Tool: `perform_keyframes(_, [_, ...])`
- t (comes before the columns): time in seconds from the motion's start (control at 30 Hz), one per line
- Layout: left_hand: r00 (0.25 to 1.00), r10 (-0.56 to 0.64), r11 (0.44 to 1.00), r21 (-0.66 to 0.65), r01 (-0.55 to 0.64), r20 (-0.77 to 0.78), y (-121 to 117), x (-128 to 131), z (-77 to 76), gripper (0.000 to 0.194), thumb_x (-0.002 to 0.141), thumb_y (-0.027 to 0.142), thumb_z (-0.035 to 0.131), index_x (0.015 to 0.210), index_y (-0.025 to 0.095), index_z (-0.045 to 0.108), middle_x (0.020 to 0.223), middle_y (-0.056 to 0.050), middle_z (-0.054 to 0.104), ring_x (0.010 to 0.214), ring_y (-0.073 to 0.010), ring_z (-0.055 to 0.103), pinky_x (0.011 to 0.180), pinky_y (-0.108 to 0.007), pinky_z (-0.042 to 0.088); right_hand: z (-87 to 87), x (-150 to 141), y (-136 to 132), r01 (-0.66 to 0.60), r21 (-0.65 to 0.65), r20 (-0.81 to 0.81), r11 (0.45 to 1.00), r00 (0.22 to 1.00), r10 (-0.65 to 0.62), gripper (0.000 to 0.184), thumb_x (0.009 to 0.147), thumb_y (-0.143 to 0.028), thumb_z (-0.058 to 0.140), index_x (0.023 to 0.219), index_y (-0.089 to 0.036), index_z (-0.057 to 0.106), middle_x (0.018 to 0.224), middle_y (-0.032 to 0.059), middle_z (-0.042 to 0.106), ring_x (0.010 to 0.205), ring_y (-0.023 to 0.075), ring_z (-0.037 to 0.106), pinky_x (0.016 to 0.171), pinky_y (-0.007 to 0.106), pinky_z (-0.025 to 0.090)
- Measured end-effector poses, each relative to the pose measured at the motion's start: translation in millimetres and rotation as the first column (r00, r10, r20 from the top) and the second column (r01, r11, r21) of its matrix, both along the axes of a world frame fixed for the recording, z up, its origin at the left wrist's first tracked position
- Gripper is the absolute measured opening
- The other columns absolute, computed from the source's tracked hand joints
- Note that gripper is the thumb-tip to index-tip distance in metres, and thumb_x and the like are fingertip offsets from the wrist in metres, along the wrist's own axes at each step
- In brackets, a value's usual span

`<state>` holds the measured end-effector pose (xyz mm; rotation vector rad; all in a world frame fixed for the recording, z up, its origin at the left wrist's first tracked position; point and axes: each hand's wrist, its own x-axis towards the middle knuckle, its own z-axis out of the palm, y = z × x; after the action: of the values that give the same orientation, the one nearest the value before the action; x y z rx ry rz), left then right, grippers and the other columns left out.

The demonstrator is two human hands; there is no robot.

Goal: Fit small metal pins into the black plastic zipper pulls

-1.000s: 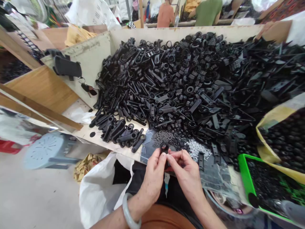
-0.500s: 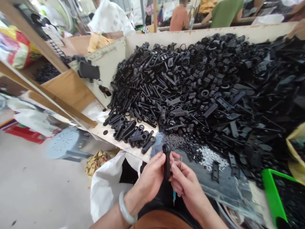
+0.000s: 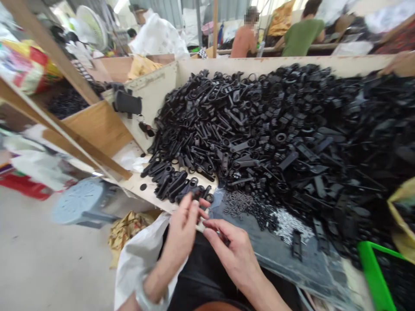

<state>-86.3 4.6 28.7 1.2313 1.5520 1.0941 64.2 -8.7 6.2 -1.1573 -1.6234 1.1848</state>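
Note:
My left hand [image 3: 183, 226], smeared by motion, reaches over the near end of a row of black plastic lever-like parts [image 3: 167, 181] at the bench's front edge. Dark shapes show at its fingertips, and I cannot make out whether it grips one. Just to its right, my right hand [image 3: 230, 246] is closed with thumb and fingers pinched together. A small dark bit shows between those fingers; its kind is hidden. Behind both hands lie small dark grey pieces [image 3: 238, 203] and a heap of shiny silver pins [image 3: 292, 224]. A flat black plate [image 3: 296, 244] lies beside the pins.
A large pile of black plastic parts [image 3: 259, 125] fills the walled bench. At right stand a green tray [image 3: 372, 268] and a yellow-edged bag [image 3: 400, 216]. A white sack [image 3: 136, 259] hangs at front left, near a blue stool [image 3: 78, 201]. Other people sit beyond the back wall.
The black lever part was between my hands in front of me. My left hand has swung left and forward to the row of parts; my right hand has shifted slightly left. The view has turned left.

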Motion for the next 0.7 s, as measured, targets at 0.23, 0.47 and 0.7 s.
perform_keyframes(0.23, [0.368, 0.107, 0.951, 0.204, 0.235, -0.924, 72, -57, -5.5, 0.04, 0.102, 0.023, 0.04, 0.13, 0.011, 0.066, 0.119, -0.018, 0.072, 0.106, -0.0341, 0.062, 0.088, -0.046, 0.047, -4.6, 77, 55, 0.182, 0.36, 0.43, 0.915, 0.838, -0.336, 0.03, 0.103, -0.035, 0.052, 0.103, -0.021, 0.078, 0.086, 0.0034, 0.075, 0.065, 0.015, 0.064, 0.06, 0.024, 0.05])
perform_keyframes(0.47, [0.283, 0.174, 0.952, 0.234, 0.195, -0.943, 69, -53, -24.3, 0.033, 0.1, 0.027, 0.052, 0.125, 0.019, 0.072, 0.127, -0.015, 0.069, 0.111, -0.0347, 0.058, 0.087, -0.049, 0.042, -18.1, 97, 114, 0.103, 0.438, 0.624, 0.893, 0.681, -0.384, 0.029, 0.099, -0.025, 0.053, 0.116, -0.024, 0.077, 0.107, 0.0063, 0.071, 0.071, 0.017, 0.066, 0.059, 0.028, 0.045])
perform_keyframes(0.7, [0.606, 0.271, 0.923, 0.38, 0.055, -0.747, 48, -37, 3.6, 0.029, 0.1, 0.026, 0.052, 0.118, 0.021, 0.074, 0.124, -0.013, 0.071, 0.117, -0.032, 0.058, 0.101, -0.05, 0.04, -6.9, 99, 112, 0.099, 0.504, 0.567, 0.858, 0.711, -0.415, 0.03, 0.101, -0.035, 0.052, 0.108, -0.025, 0.08, 0.101, 0.0066, 0.067, 0.072, 0.0157, 0.062, 0.058, 0.028, 0.041])
